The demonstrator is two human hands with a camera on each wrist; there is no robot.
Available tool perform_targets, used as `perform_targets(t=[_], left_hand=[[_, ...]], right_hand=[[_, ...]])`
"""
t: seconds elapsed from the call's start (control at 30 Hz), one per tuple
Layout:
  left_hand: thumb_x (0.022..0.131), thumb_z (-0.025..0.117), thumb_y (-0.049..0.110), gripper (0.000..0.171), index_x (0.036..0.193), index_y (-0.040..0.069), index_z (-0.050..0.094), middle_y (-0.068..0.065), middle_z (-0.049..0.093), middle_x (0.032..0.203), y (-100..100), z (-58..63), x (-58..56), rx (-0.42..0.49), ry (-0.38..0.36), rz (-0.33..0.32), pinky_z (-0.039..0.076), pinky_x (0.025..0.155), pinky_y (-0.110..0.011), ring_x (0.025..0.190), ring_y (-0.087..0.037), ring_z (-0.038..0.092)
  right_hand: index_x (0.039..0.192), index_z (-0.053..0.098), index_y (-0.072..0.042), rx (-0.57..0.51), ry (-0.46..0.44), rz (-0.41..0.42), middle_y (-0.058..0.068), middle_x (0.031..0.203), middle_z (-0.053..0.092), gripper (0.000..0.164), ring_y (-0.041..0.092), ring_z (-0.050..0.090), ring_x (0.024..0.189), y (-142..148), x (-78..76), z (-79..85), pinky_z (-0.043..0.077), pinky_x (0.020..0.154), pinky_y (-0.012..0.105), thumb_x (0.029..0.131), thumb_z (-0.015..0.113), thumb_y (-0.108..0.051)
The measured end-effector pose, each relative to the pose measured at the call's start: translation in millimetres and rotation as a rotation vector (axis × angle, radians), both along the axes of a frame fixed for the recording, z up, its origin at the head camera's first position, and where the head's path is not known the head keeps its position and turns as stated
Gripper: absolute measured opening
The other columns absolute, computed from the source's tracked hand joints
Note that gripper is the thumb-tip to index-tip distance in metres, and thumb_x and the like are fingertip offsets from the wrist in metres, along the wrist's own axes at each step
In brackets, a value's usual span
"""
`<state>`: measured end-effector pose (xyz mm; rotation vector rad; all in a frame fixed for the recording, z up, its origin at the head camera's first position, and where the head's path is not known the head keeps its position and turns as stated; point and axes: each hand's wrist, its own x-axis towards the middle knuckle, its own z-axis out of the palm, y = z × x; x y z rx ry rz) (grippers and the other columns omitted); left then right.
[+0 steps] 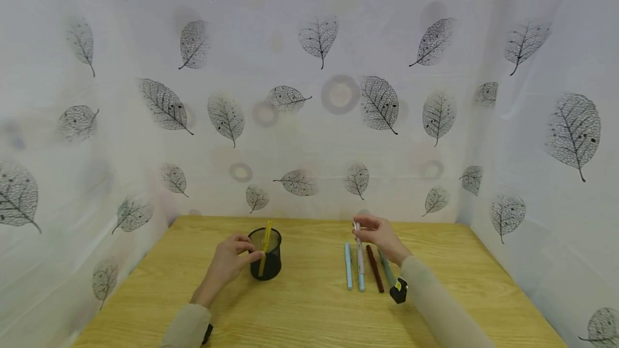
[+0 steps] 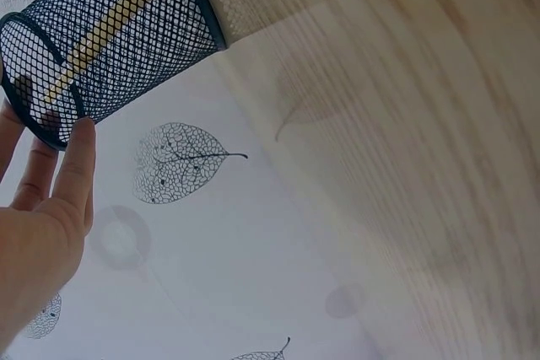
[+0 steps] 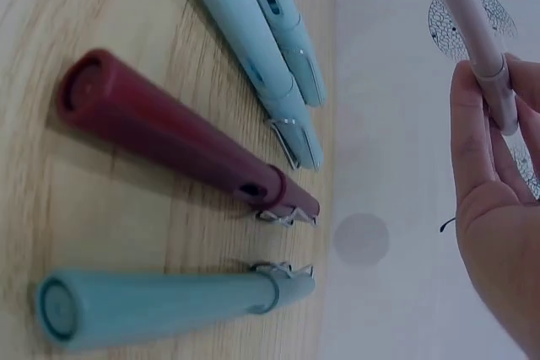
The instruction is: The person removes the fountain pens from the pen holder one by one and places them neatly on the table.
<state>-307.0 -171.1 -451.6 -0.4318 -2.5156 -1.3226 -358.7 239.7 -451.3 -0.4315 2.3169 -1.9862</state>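
My left hand (image 1: 229, 262) holds a black mesh pen cup (image 1: 273, 265) at its rim, as the left wrist view also shows. Inside the cup a yellow pen (image 1: 267, 236) leans, its top standing above the rim. My right hand (image 1: 382, 235) pinches a pale pink pen (image 3: 472, 18) near one end and holds it up off the table. Below it lie two light blue pens (image 3: 232, 18), a dark red pen (image 3: 169, 128) and a blue-green pen (image 3: 160, 305), side by side with their clips toward the back.
The wooden table (image 1: 309, 310) carries the cup at left and the row of pens right of centre. A white curtain (image 1: 300, 144) printed with dark leaves closes off the back and both sides.
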Motion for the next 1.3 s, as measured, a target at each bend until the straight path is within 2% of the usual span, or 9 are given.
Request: perform_targets(t=[0.27,0.47,0.7,0.9,1.03,1.17,1.3], left_hand=[[0.079,0.082,0.024,0.016,0.073,0.014,0.071,-0.004,0.060,0.100,1,0.8,0.6,-0.001,0.002,-0.004,0.055,0.089,-0.048,0.103,-0.031,0.066],[0.081,0.081,0.025,0.015,0.076,0.013,0.073,-0.008,0.061,0.105,1,0.5,0.6,0.001,-0.013,-0.001,0.056,0.089,-0.046,0.105,-0.031,0.065],[0.080,0.082,0.023,0.012,0.075,0.016,0.073,-0.003,0.061,0.101,0,-0.9,0.8,-0.013,0.012,0.002,0.056,0.088,-0.046,0.103,-0.029,0.065],[0.080,0.081,0.022,0.012,0.074,0.016,0.072,-0.002,0.060,0.099,0,0.2,0.3,-0.019,0.013,-0.002,0.056,0.089,-0.047,0.102,-0.027,0.064],[0.081,0.081,0.024,0.013,0.074,0.016,0.072,-0.002,0.060,0.101,1,1.6,0.3,-0.023,0.007,-0.003,0.056,0.089,-0.046,0.103,-0.027,0.064],[0.080,0.081,0.024,0.014,0.074,0.015,0.072,-0.003,0.060,0.100,1,1.5,-0.3,-0.021,0.002,-0.002,0.056,0.088,-0.045,0.103,-0.028,0.064],[0.081,0.080,0.026,0.015,0.075,0.015,0.072,-0.003,0.060,0.100,0,0.7,-0.3,-0.029,0.007,0.000,0.056,0.087,-0.045,0.103,-0.028,0.065]], right_hand=[[0.146,0.045,-0.005,-0.004,0.018,0.011,0.024,0.144,0.047,0.061,0.025,0.064,0.113,15,-1.4,-1.0,0.057,0.087,0.035,0.090,0.071,-0.009],[0.146,0.046,-0.008,-0.006,-0.006,0.010,0.022,0.145,0.047,0.061,0.037,0.060,0.118,25,-2.0,-1.3,0.058,0.086,0.034,0.090,0.070,-0.008],[0.148,0.040,-0.004,0.013,-0.011,-0.002,0.027,0.146,0.043,0.065,0.042,0.057,0.121,33,-1.0,-2.8,0.056,0.090,0.033,0.091,0.070,-0.011],[0.145,0.045,-0.002,-0.009,-0.004,-0.019,0.027,0.144,0.045,0.060,0.044,0.057,0.121,39,-1.1,-1.8,0.056,0.091,0.035,0.091,0.070,-0.010],[0.143,0.047,-0.002,-0.006,-0.019,-0.039,0.026,0.142,0.048,0.059,0.037,0.061,0.117,41,-1.1,-0.9,0.057,0.089,0.034,0.090,0.071,-0.011],[0.145,0.044,-0.002,0.023,-0.020,-0.039,0.027,0.144,0.046,0.062,0.023,0.068,0.107,45,-0.9,-0.7,0.057,0.089,0.034,0.091,0.071,-0.015],[0.146,0.044,-0.003,0.046,-0.034,-0.051,0.030,0.146,0.041,0.063,0.022,0.068,0.106,48,-0.5,-0.8,0.056,0.090,0.036,0.091,0.071,-0.018]])
